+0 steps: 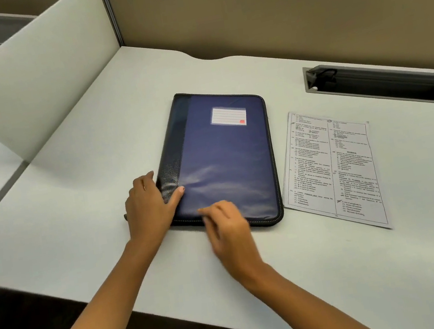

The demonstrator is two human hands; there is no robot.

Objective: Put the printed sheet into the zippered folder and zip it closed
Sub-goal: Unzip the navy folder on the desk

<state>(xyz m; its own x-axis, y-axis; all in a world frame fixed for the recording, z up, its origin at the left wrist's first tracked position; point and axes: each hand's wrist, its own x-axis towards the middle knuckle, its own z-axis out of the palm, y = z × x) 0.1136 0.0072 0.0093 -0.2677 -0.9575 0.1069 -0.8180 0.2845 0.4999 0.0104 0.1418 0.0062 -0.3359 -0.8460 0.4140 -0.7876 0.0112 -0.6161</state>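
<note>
While pinning zippered folder (223, 160) with flat, spread left hand (150, 205) — right hand (226, 225) loosely curled, empty, blurred — could fumble zipper, nudging printed sheet (331, 167) aside.

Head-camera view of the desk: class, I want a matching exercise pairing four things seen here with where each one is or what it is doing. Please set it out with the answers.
Column one:
1. dark blue zippered folder with a black spine
2. printed sheet of white paper
3. left hand
4. right hand

Column two:
A. lies flat on the white desk, right of the folder
B. rests on the folder's near-left corner, thumb on the cover
C. blurred over the folder's near edge
D. lies closed in the middle of the desk, label up

Pairs: 1-D, 2-A, 3-B, 4-C
</note>
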